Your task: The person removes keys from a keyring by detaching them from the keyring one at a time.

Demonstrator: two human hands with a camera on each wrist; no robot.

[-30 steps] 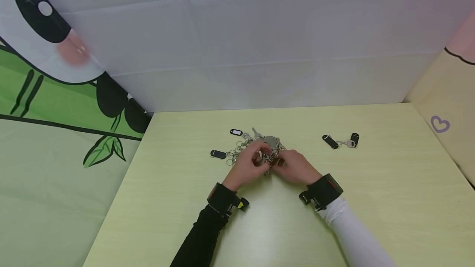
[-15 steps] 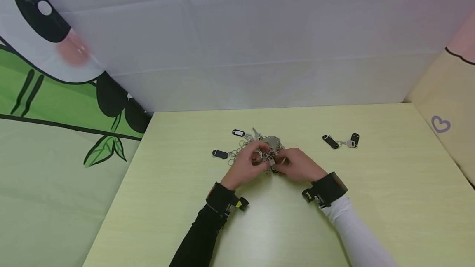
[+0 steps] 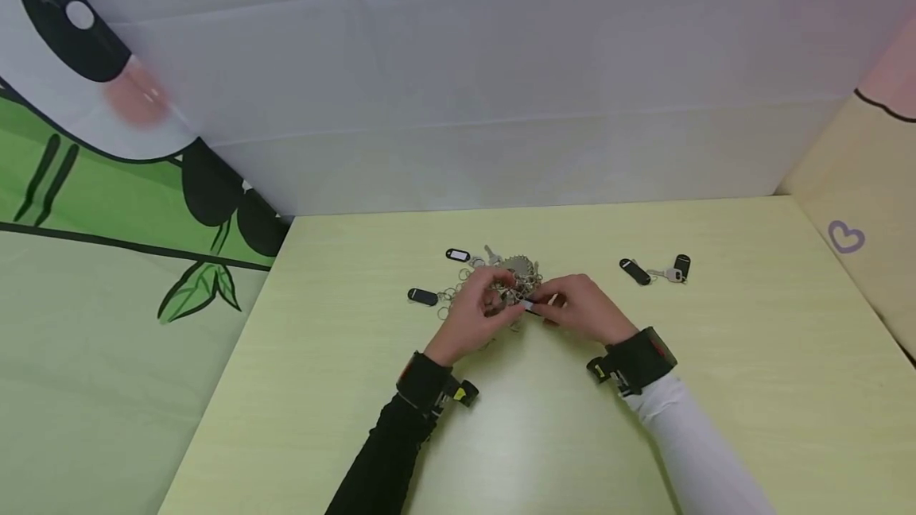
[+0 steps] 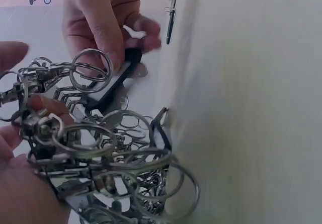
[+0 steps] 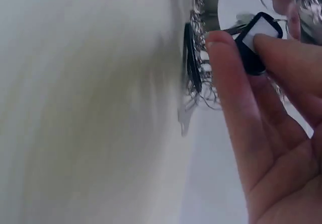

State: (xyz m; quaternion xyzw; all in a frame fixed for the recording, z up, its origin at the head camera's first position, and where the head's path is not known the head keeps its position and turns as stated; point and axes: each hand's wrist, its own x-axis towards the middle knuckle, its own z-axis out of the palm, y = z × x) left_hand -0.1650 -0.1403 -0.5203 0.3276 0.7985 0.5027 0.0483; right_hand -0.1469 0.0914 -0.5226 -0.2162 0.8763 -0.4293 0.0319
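Note:
Between the hands is a bunch of metal rings, clasps and chain, also large in the left wrist view as rings. The left hand grips part of the bunch, its fingers curled round the clasps. The right hand pinches a black key tag with a white label between thumb and finger, at the bunch's right side. From the left wrist, that tag appears dark and slanted. Two more black tags, one at upper left and one at left, lie beside the bunch, near a key.
At the right of the pale table lie a black tag, a key and another black tag. A white cloth wall stands behind the table, with printed cloth on the left.
The right hand has shifted slightly right and away from the wearer, and the black tag has come into view in its pinch. The left hand has stayed almost in place, gripping the bunch.

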